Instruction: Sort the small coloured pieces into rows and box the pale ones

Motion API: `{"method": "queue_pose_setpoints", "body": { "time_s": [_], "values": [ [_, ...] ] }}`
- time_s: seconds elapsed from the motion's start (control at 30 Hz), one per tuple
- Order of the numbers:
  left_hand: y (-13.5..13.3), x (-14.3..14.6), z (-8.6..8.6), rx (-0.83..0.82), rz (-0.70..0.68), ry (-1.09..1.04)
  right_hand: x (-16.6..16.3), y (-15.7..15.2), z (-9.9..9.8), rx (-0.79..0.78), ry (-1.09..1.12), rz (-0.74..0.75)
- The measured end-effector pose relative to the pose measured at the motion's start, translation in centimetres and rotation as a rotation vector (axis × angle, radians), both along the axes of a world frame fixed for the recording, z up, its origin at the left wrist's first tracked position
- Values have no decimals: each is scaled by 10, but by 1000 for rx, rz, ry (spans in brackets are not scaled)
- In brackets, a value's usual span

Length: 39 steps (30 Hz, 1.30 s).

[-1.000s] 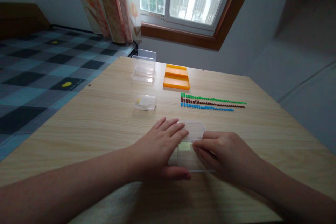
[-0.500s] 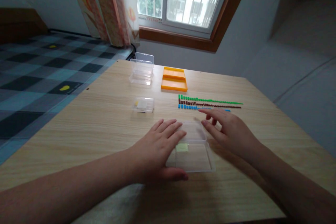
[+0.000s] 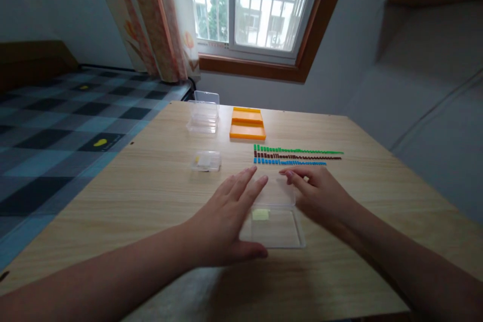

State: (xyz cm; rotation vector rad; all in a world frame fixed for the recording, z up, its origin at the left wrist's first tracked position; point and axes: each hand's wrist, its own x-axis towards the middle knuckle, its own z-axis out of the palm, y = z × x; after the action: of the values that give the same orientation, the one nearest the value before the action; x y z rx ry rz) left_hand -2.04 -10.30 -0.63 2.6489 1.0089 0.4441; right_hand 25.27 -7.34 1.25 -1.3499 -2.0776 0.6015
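Note:
A clear plastic box (image 3: pixel 279 231) lies unfolded on the table, its flat transparent lid (image 3: pixel 274 192) on the far side. Inside its tray is a pale yellow-green paper label (image 3: pixel 260 215). My left hand (image 3: pixel 228 221) is spread over the box's left part, thumb and fingers apart, hiding that end. At the lid's far right corner, my right hand (image 3: pixel 320 192) has thumb and forefinger pinched together, apparently on the lid's edge; its other fingers are curled. Just beyond are rows of small green pieces (image 3: pixel 277 149), brown pieces (image 3: pixel 277 156) and blue pieces (image 3: pixel 277 162).
A smaller clear case (image 3: pixel 213 161) with something white and yellow inside lies left of the rows. Farther back stand an open clear container (image 3: pixel 204 123) and an orange two-part tray (image 3: pixel 248 136). A checked bed (image 3: pixel 71 126) borders the wooden table (image 3: pixel 169 186) on the left.
My right hand's thumb and forefinger have closed into a pinch at the lid's far edge. My left fingers have lifted slightly, and the camera view has tilted up a little.

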Motion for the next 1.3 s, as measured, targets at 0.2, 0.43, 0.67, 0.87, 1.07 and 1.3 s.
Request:
{"method": "queue_pose_setpoints", "body": {
  "time_s": [0.2,0.43,0.67,0.87,1.07,1.3],
  "values": [
    [0,0,-1,-5,42,-8,7,-4,15,-113,156,80],
    [1,-1,6,-12,24,-95,12,-5,24,-410,265,327],
    [4,-2,9,-31,16,-126,5,-14,24,-276,113,442],
    [7,-4,10,-45,-20,-129,-7,-20,13,-154,46,464],
    [6,-2,14,-101,-6,-189,-12,-25,1,-128,18,435],
    [9,-1,15,-201,62,-246,-13,-22,-3,-89,45,450]
  ]
}}
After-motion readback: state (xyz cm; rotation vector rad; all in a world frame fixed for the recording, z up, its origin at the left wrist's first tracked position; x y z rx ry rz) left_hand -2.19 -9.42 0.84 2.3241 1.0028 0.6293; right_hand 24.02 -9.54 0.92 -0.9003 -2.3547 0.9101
